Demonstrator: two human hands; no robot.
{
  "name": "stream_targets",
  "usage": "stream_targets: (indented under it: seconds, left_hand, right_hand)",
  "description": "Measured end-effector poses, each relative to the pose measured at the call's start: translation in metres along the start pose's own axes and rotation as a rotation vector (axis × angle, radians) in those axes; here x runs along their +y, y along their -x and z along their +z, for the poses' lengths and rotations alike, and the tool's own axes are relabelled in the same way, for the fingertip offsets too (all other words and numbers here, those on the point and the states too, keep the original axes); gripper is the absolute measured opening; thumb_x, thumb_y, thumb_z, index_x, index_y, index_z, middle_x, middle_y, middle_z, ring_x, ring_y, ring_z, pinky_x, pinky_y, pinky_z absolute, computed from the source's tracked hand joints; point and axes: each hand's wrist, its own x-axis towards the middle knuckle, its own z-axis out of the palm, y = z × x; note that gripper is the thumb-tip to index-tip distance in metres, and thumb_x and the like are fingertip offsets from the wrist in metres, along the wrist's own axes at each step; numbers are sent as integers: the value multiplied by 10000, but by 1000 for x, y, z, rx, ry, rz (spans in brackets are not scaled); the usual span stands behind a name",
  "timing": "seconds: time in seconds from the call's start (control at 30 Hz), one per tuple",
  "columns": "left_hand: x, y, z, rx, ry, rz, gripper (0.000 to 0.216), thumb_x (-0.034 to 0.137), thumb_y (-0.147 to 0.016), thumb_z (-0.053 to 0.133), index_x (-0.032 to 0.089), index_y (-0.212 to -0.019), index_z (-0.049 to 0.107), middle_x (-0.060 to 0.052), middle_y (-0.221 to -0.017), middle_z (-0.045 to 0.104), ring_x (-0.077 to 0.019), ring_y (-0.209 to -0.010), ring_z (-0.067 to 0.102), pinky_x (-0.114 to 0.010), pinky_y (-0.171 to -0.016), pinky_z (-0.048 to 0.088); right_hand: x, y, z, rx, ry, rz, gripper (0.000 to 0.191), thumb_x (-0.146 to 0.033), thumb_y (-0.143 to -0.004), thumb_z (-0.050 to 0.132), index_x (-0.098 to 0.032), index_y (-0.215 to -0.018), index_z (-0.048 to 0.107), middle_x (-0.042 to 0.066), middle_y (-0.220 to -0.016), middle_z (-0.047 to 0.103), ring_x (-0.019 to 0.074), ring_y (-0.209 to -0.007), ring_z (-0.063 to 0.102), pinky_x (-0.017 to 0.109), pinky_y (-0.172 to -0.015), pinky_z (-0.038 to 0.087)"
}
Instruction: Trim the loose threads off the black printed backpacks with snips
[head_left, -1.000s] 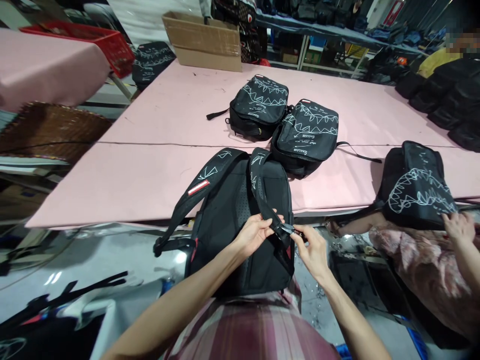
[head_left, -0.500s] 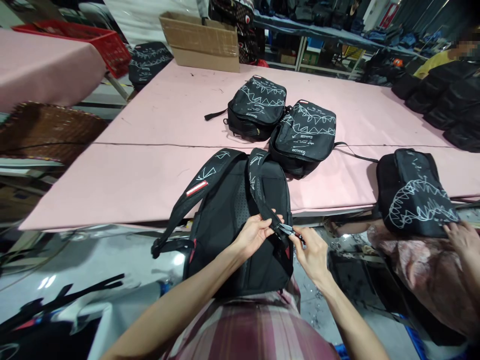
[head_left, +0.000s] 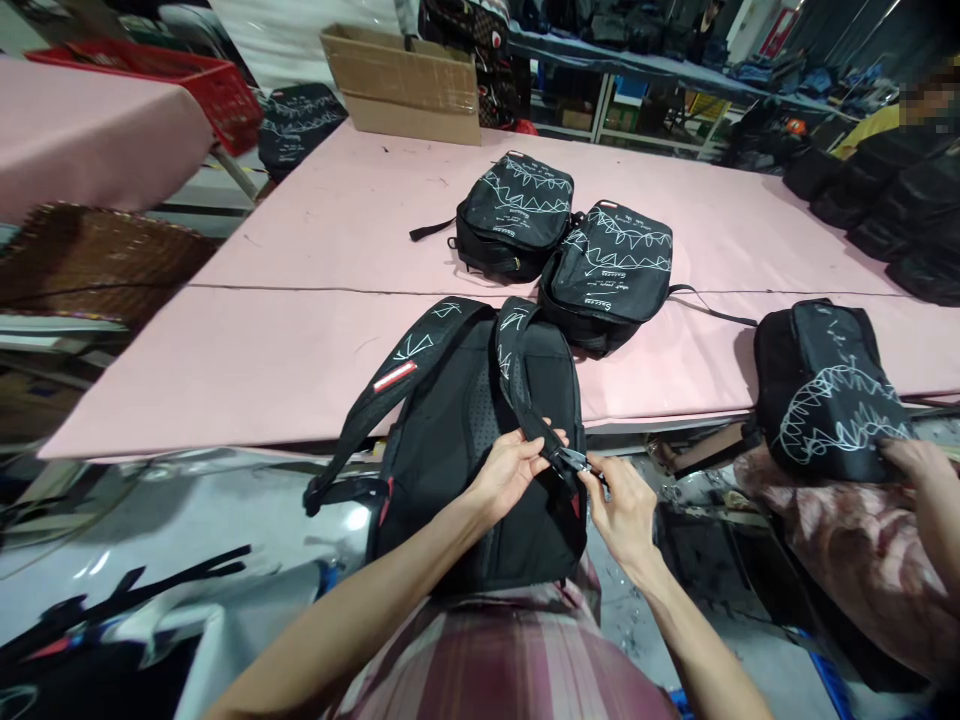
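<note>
Black backpack (head_left: 457, 440) lies back-panel up, its top on the near edge of a pink table (head_left: 300, 340) and its lower end hanging toward the person's lap. The left hand (head_left: 510, 470) pinches the lower end of the right-side shoulder strap (head_left: 525, 390) between thumb and fingers, while the right hand (head_left: 622, 510) is closed around small metal snips (head_left: 574, 458), whose tips touch the strap just beside the left thumb. Two printed backpacks (head_left: 517, 215) sit side by side farther up the table. At right, a co-worker's hand (head_left: 911, 460) rests on another shark-mouth backpack (head_left: 825, 390). A cardboard box (head_left: 405, 70) stands at the far end.
</note>
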Motion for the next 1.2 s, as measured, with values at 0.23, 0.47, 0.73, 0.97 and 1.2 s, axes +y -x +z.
stream_targets:
  seconds: [0.23, 0.47, 0.73, 0.97, 1.2]
  left_hand:
    - [-5, 3, 2, 17, 20, 78, 212, -8, -776, 519, 78, -958, 583, -120, -902, 693, -182, -832, 669, -276, -779, 532]
    - [-5, 3, 2, 8, 33, 45, 217, -22, -767, 513, 73, -945, 594, -122, -898, 695, -191, -840, 669, -288, -793, 529]
    - [-4, 1, 4, 17, 43, -10, 223, -34, -771, 487, 65, -930, 608, -128, -862, 697, -187, -800, 674, -277, -757, 535]
    - [-2, 1, 6, -16, -1, -7, 226, -39, -747, 512, 79, -904, 623, -102, -828, 695, -125, -652, 650, -184, -559, 503]
    - [1, 2, 3, 7, -5, -28, 229, -27, -761, 511, 77, -943, 604, -121, -862, 696, -147, -685, 666, -226, -634, 534]
  right_hand:
    - [-12, 6, 6, 54, 155, 32, 153, -215, -878, 487, -153, -930, 617, 65, -766, 650, 186, -696, 540, 297, -631, 380]
    - [0, 3, 25, -49, -743, 602, 178, -353, -788, 576, -186, -835, 616, -2, -667, 604, 123, -542, 504, 245, -516, 370]
    - [14, -3, 19, -19, -920, 578, 218, -309, -726, 656, -198, -910, 617, 26, -873, 643, 162, -806, 585, 272, -716, 445]
    - [4, -32, 16, -145, -510, 31, 231, -115, -785, 522, -223, -946, 648, 25, -832, 584, 139, -764, 577, 234, -664, 438]
    - [17, -32, 22, 106, -284, 43, 166, -117, -792, 413, -178, -715, 547, 24, -725, 544, 133, -665, 526, 229, -597, 400]
